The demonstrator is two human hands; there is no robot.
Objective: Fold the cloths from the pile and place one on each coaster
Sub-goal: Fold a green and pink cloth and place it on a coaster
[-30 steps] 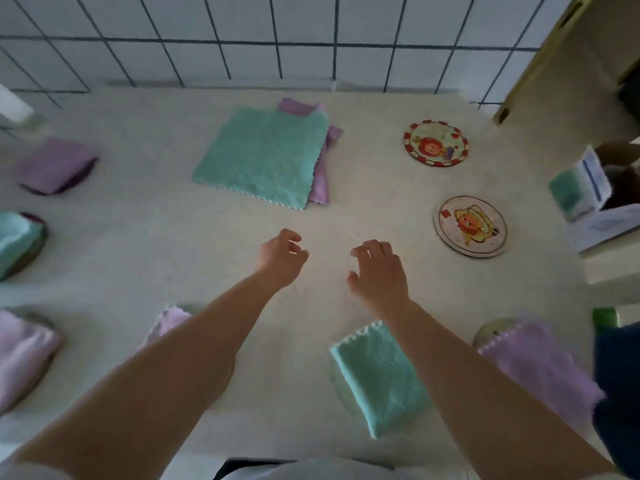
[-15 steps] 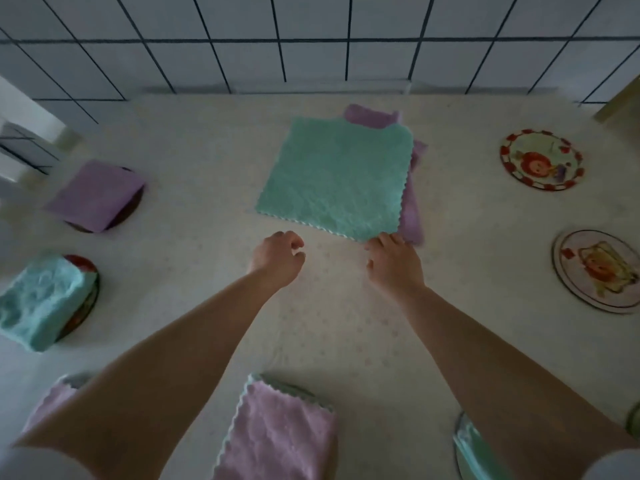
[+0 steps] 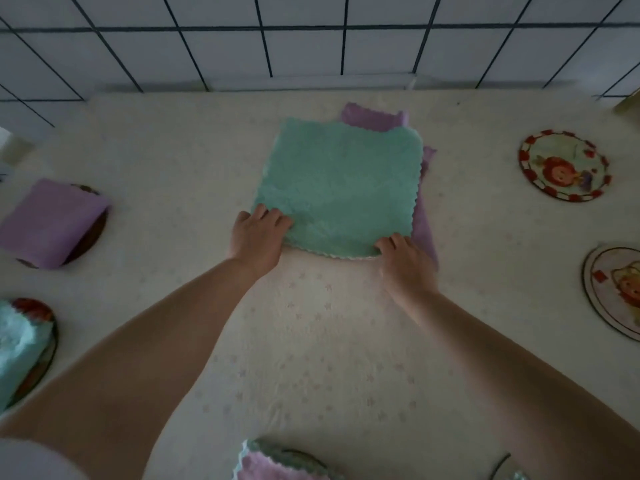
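Observation:
A flat green cloth [image 3: 341,188] lies on top of the pile at the back middle of the table, with a purple cloth [image 3: 424,223] showing under it at the right and far edge. My left hand [image 3: 258,237] grips the green cloth's near left corner. My right hand [image 3: 403,259] grips its near right corner. Two bare cartoon coasters sit at the right: a red-rimmed coaster [image 3: 564,166] farther back and a pale coaster [image 3: 614,292] nearer.
On the left, a folded purple cloth [image 3: 52,221] and a folded green cloth [image 3: 19,351] each rest on a coaster. A folded pink cloth [image 3: 266,467] lies on a coaster at the near edge. A tiled wall [image 3: 311,39] borders the table's far side.
Both hands reached forward to the pile and closed on the green cloth's near corners. The view shifted toward the pile, so the near coasters dropped out of sight.

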